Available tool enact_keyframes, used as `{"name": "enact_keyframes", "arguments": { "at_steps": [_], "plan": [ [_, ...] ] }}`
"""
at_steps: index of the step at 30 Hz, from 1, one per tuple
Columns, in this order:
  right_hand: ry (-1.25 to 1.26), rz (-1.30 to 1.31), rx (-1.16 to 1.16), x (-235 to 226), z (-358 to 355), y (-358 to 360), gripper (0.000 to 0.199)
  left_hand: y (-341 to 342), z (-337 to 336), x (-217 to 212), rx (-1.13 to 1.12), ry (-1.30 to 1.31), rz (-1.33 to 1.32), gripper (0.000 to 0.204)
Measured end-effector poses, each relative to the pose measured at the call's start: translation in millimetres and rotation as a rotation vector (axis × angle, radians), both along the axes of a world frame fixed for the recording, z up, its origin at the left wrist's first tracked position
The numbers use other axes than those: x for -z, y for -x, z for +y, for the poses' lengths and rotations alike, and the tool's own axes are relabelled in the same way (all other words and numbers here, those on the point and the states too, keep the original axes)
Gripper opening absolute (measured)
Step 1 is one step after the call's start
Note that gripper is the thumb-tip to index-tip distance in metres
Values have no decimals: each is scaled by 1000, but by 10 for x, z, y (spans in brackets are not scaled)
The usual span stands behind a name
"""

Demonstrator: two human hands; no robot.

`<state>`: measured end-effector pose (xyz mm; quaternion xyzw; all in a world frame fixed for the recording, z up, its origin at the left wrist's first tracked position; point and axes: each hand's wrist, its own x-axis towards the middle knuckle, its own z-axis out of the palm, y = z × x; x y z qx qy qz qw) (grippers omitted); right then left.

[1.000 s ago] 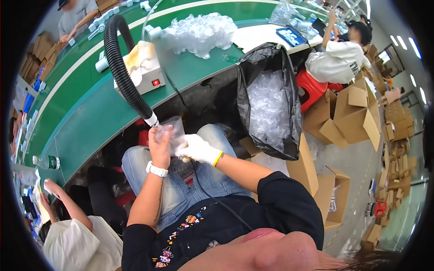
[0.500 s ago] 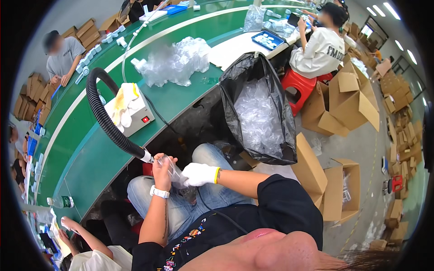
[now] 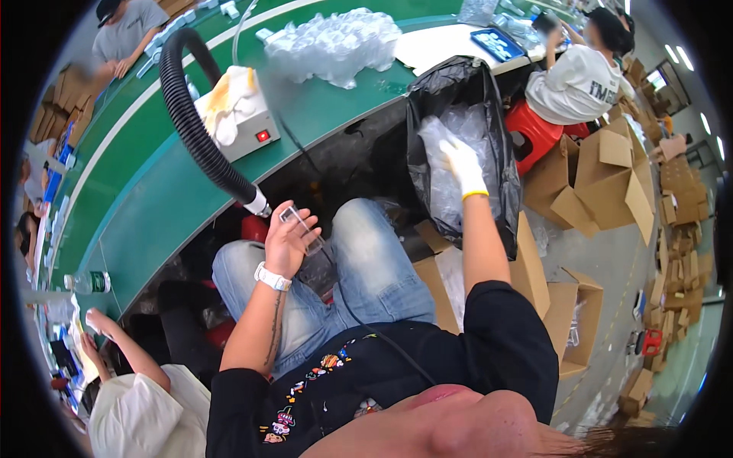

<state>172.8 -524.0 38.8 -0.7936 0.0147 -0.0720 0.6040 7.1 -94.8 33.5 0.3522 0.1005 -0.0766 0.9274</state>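
Here's the left hand [image 3: 282, 246], just above the white watch [image 3: 272, 276], palm up, fingers bent; the left forearm [image 3: 256, 324] slants away below the watch; now the gloved right hand [image 3: 463, 168], well up and right of the watch, forearm [image 3: 486, 237] outstretched, its finger closure hard to read!

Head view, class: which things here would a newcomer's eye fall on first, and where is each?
A ribbed black hose arches beside a grey box over the green bench at upper left, its tip close to the left hand, whose grip holds a clear plastic piece. Right of centre, the white-gloved right hand is at the mouth of a black bag of clear plastic.
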Motion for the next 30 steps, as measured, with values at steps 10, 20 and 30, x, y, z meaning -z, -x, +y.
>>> {"name": "enact_keyframes", "arguments": {
  "at_steps": [10,20,30],
  "plan": [
    [626,-282,547,424,17,755,48,84,411,-8,-94,40,62,36],
    [312,-476,-583,-241,2606,1562,75,354,431,272,-64,184,135,21],
    [88,-95,-619,-394,3175,1334,44,425,412,295,-147,-217,371,41]
  ]
}}
